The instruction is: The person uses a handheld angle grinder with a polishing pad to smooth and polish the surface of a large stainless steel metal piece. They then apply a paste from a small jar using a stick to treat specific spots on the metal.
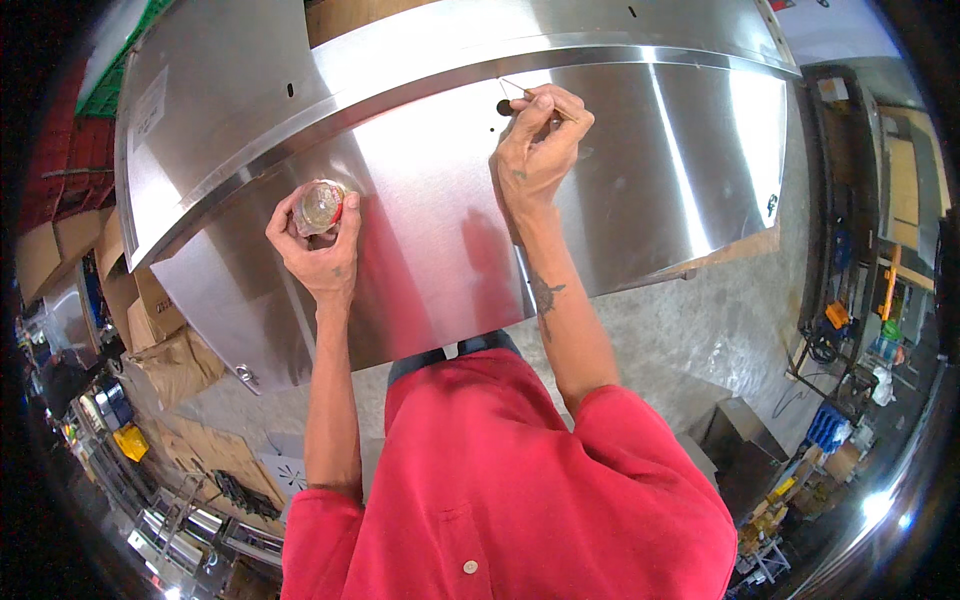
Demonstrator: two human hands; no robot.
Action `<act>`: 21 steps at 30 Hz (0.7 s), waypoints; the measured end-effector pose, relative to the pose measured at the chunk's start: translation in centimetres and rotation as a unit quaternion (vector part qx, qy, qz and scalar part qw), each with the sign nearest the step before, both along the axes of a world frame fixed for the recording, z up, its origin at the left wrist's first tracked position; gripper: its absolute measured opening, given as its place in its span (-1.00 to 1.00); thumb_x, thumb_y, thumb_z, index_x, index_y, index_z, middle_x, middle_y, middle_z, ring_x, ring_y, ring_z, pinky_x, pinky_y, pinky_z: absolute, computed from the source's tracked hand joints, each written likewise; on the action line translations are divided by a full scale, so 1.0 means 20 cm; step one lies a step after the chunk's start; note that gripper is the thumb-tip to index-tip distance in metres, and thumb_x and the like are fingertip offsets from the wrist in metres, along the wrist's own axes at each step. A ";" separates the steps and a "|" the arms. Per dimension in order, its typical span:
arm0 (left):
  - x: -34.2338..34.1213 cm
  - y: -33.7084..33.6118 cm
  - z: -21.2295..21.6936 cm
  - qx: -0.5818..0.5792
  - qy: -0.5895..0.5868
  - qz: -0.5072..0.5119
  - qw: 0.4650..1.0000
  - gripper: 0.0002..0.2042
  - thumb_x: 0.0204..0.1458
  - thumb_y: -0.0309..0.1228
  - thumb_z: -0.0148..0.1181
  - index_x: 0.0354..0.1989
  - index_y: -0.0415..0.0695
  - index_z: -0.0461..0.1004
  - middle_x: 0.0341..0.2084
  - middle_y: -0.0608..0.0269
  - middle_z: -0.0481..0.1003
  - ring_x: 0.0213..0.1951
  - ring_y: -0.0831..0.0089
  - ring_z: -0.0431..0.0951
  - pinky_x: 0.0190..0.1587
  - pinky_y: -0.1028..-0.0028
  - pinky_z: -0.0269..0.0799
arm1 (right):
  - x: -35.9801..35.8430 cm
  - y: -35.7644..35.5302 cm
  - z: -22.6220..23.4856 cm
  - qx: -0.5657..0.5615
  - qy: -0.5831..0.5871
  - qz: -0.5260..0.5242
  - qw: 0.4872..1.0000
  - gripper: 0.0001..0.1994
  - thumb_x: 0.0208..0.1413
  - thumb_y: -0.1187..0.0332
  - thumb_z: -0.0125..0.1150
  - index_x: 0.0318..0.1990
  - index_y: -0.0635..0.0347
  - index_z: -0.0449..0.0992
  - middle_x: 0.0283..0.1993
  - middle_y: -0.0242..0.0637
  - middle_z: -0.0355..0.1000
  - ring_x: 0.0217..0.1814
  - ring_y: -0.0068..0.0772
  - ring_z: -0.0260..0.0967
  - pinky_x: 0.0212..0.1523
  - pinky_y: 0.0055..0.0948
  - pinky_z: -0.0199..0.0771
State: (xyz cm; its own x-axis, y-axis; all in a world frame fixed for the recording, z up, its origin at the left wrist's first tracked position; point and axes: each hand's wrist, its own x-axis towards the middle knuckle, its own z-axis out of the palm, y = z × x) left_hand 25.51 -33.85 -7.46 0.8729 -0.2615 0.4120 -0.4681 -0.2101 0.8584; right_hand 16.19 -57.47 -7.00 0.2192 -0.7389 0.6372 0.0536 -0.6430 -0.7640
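A small clear round jar (320, 207) of pale yellowish contents, with red at its side, is held in my left hand (322, 262), fingers and thumb wrapped round it. My right hand (538, 155) pinches a thin stick-like tool (515, 87); whether it has bristles is too fine to make out. The tool's tip is at the seam of a shiny stainless-steel panel (430, 250), just above a dark round hole (503, 107). A tiny second hole sits below and left of it. Both hands are above the panel, the left one lower and farther left.
A raised steel ledge (400, 62) runs along the panel's far side. Cardboard boxes (150, 310) and brown wrapping lie at the left. On the grey concrete floor (690, 340), a metal box (740, 440) stands at lower right. Cluttered shelving (900, 190) lines the right.
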 end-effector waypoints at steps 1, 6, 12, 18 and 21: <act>0.00 0.00 0.00 0.005 0.002 0.002 1.000 -0.35 0.09 -0.41 0.62 0.26 -0.24 0.32 0.14 0.02 0.49 0.12 0.30 0.57 0.18 0.35 0.56 | 0.00 0.00 0.01 0.000 -0.004 0.007 1.000 -0.87 0.57 0.40 -0.05 0.02 0.28 0.20 -0.02 -0.08 0.36 -0.22 -0.39 0.55 -0.28 -0.40 0.68; 0.00 -0.01 -0.01 0.030 -0.025 0.001 0.999 -0.34 0.10 -0.41 0.61 0.26 -0.25 0.30 0.14 0.00 0.50 0.13 0.30 0.57 0.20 0.36 0.54 | 0.00 -0.01 0.00 -0.016 0.024 -0.001 1.000 -0.89 0.56 0.43 -0.07 0.02 0.28 0.21 -0.03 -0.08 0.34 -0.22 -0.41 0.55 -0.30 -0.39 0.69; -0.01 -0.01 0.00 0.026 -0.019 0.003 0.999 -0.34 0.11 -0.40 0.61 0.26 -0.27 0.30 0.13 -0.02 0.50 0.13 0.28 0.57 0.24 0.33 0.52 | -0.01 -0.02 -0.01 -0.052 0.035 -0.003 0.998 -0.88 0.57 0.41 -0.06 0.02 0.28 0.22 -0.04 -0.07 0.35 -0.25 -0.44 0.54 -0.32 -0.42 0.68; 0.00 -0.01 0.01 0.033 -0.029 0.000 0.999 -0.33 0.08 -0.39 0.63 0.25 -0.26 0.30 0.12 -0.03 0.51 0.13 0.26 0.58 0.23 0.31 0.53 | 0.00 -0.03 -0.01 -0.053 0.037 -0.006 0.998 -0.89 0.57 0.40 -0.06 0.01 0.26 0.23 -0.05 -0.10 0.35 -0.25 -0.45 0.55 -0.35 -0.45 0.68; 0.00 0.00 0.00 0.051 -0.040 0.003 0.998 -0.31 0.06 -0.39 0.65 0.25 -0.26 0.29 0.12 -0.06 0.52 0.14 0.25 0.59 0.22 0.30 0.55 | 0.00 -0.03 -0.01 -0.053 0.029 -0.008 0.998 -0.89 0.57 0.39 -0.07 0.01 0.25 0.23 -0.05 -0.11 0.35 -0.27 -0.46 0.54 -0.36 -0.46 0.68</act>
State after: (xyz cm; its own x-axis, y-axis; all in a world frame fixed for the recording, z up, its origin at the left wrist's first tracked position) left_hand 25.53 -33.89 -7.45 0.8401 -0.2998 0.4520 -0.5324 -0.2972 0.7926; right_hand 16.25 -58.00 -7.20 0.2472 -0.6714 0.6986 0.0007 -0.7209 -0.6931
